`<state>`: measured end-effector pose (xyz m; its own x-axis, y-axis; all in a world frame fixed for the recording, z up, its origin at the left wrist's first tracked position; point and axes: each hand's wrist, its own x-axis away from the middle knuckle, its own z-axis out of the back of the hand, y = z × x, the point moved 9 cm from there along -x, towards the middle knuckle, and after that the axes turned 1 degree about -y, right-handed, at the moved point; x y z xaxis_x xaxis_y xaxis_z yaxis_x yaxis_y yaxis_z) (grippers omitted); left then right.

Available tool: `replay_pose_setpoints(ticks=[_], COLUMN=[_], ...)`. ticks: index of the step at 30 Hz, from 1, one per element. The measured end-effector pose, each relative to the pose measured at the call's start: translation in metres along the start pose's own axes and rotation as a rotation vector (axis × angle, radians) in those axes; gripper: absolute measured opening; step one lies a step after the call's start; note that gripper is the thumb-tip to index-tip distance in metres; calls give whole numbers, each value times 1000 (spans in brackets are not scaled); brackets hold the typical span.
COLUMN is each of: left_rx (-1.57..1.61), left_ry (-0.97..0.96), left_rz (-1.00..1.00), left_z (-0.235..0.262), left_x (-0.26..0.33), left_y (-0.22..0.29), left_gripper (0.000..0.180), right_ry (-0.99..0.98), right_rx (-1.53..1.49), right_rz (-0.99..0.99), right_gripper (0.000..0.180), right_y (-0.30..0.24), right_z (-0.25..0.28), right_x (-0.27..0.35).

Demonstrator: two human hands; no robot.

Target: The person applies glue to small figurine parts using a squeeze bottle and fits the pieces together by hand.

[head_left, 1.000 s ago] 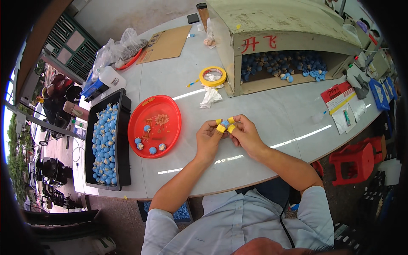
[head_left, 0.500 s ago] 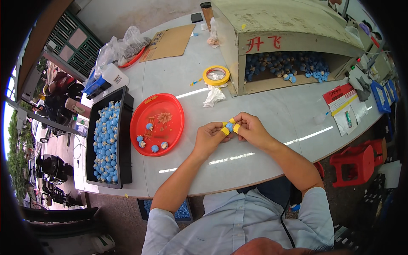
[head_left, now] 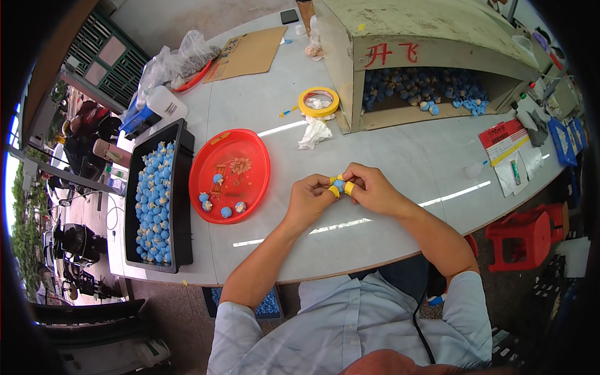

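Between the fingertips of both hands is a small blue ball-shaped piece [head_left: 339, 185], partly hidden by the fingers. My left hand [head_left: 310, 197] pinches it from the left, my right hand [head_left: 370, 190] from the right. Yellow tape wraps several fingertips. Both hands are just above the grey-white table [head_left: 294, 250]. To their left lies a round red plastic tray [head_left: 250, 169] with several blue-and-cream balls [head_left: 226, 212] on it. Beyond that, a long black bin [head_left: 182, 206] is filled with similar blue balls [head_left: 153, 206].
A metal box [head_left: 425, 37] with an open front holds many blue pieces [head_left: 431, 87] at the back right. A yellow tape roll [head_left: 304, 103] and crumpled tissue [head_left: 315, 133] lie before it. Cardboard [head_left: 250, 55] lies at the back left. A red stool [head_left: 516, 240] stands right of the table.
The view has shifted slightly. Both hands stay together on the small blue ball, with only slight finger movement; the tray and bin look unchanged.
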<state>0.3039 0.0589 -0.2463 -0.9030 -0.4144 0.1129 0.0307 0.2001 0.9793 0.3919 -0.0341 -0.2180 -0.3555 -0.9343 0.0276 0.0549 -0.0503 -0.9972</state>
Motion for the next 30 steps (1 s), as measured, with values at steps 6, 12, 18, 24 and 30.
replay_pose_setpoints(ticks=[6, 12, 18, 24, 30], left_rx=[-10, -20, 11, 13, 29], left_ry=[8, 24, 10, -41, -44], left_rz=[-29, -18, 43, 55, 33], left_z=[0, -1, 0, -2, 0], left_x=[1, 2, 1, 0, -1], left_y=[0, 2, 0, 1, -4], left_gripper=[20, 21, 20, 19, 20], right_ry=[15, 31, 10, 7, -4], right_rx=[8, 46, 62, 35, 92], right_rz=[40, 53, -14, -11, -1], right_gripper=[14, 15, 14, 15, 16], right_y=[2, 0, -6, -4, -4], right_z=[-1, 1, 4, 4, 1], right_x=[0, -1, -1, -1, 1])
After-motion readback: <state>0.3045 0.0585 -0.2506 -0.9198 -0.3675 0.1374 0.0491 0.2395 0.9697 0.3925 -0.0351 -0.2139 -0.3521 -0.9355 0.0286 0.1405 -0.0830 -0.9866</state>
